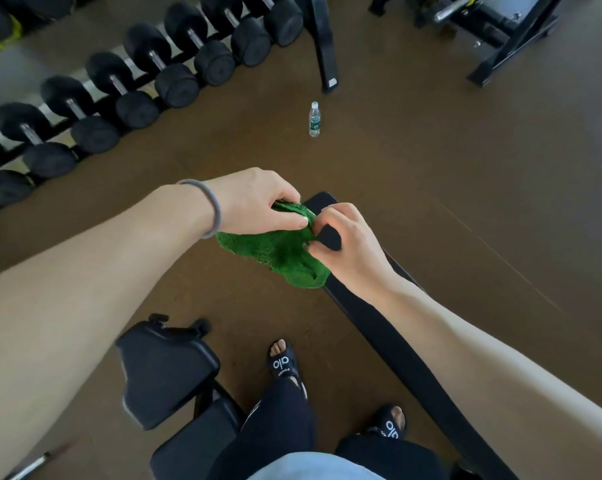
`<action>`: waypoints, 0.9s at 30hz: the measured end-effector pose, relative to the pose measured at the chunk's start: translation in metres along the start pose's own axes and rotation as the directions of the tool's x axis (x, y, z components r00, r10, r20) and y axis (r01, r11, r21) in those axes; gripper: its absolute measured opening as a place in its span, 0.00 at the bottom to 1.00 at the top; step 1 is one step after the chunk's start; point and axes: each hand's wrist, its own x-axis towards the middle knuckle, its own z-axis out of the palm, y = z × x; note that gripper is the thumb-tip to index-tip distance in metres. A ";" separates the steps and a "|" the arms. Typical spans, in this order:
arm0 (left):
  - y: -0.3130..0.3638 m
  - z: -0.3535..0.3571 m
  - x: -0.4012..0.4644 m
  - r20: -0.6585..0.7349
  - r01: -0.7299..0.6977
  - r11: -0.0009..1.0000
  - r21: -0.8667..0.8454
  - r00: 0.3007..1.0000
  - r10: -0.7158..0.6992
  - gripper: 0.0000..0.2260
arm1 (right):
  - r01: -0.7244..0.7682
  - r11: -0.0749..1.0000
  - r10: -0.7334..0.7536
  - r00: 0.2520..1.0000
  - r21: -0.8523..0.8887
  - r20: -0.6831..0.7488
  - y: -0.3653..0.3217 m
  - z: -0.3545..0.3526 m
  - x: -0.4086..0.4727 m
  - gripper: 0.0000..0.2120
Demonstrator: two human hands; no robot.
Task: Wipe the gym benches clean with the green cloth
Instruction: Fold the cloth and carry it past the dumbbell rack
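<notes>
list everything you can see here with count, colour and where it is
cloth: one, green, held over the far end of the long bench
long bench: one, black, running from lower right to centre
second bench: one, black, lower left of centre, partly cut off
dumbbells: a row, count unclear as some are cut off, black, on a rack at upper left
bottle: one, clear with a white cap, upright on the brown floor beyond the benches
machine frames: black, top centre and top right, partly out of view
sandals: two, black with white lettering, bottom centre
wristband: one, grey, on the left wrist
left hand: gripping the cloth
right hand: pinching the cloth
</notes>
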 end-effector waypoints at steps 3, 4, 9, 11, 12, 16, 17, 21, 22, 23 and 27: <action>-0.037 -0.023 -0.009 0.041 -0.024 0.998 0.056 0.999 0.022 0.12 | -0.006 0.999 0.005 1.000 0.037 0.016 -0.025 0.023 0.039 0.05; -0.050 -0.030 -0.013 0.054 -0.029 0.996 0.082 0.998 0.024 0.10 | -0.023 0.997 0.019 0.998 0.073 0.056 -0.034 0.028 0.049 0.07; -0.109 -0.060 -0.029 0.048 -0.024 0.989 0.149 0.999 0.017 0.03 | -0.005 0.995 -0.012 0.986 0.099 0.168 -0.076 0.059 0.094 0.11; -0.127 -0.068 -0.032 0.047 -0.012 0.990 0.138 0.999 0.006 0.03 | 0.019 0.997 -0.028 0.989 0.069 0.142 -0.087 0.079 0.107 0.06; -0.135 -0.071 -0.034 0.044 -0.003 0.991 0.135 0.999 -0.003 0.03 | 0.023 0.998 -0.030 0.993 0.066 0.118 -0.092 0.089 0.113 0.04; -0.167 -0.086 -0.037 0.014 0.056 0.990 0.128 0.998 -0.059 0.06 | 0.059 0.996 -0.067 0.991 0.071 0.113 -0.111 0.110 0.135 0.12; -0.173 -0.090 -0.038 0.011 0.075 0.990 0.121 0.997 -0.077 0.07 | 0.053 0.995 -0.065 0.985 0.082 0.157 -0.116 0.111 0.141 0.21; -0.193 -0.107 -0.039 -0.015 0.133 0.981 0.141 0.991 -0.132 0.11 | -0.016 0.997 -0.013 0.940 0.081 0.342 -0.134 0.119 0.173 0.45; -0.198 -0.112 -0.039 -0.029 0.153 0.977 0.146 0.988 -0.150 0.12 | -0.073 0.993 0.032 0.927 0.097 0.373 -0.136 0.122 0.184 0.45; -0.202 -0.117 -0.039 -0.043 0.173 0.975 0.141 0.985 -0.169 0.12 | -0.155 0.979 0.088 0.910 0.135 0.406 -0.137 0.125 0.196 0.43; -0.223 -0.138 -0.039 -0.110 0.234 0.971 0.051 0.968 -0.227 0.17 | -0.335 0.912 0.142 0.800 0.238 0.583 -0.133 0.127 0.243 0.23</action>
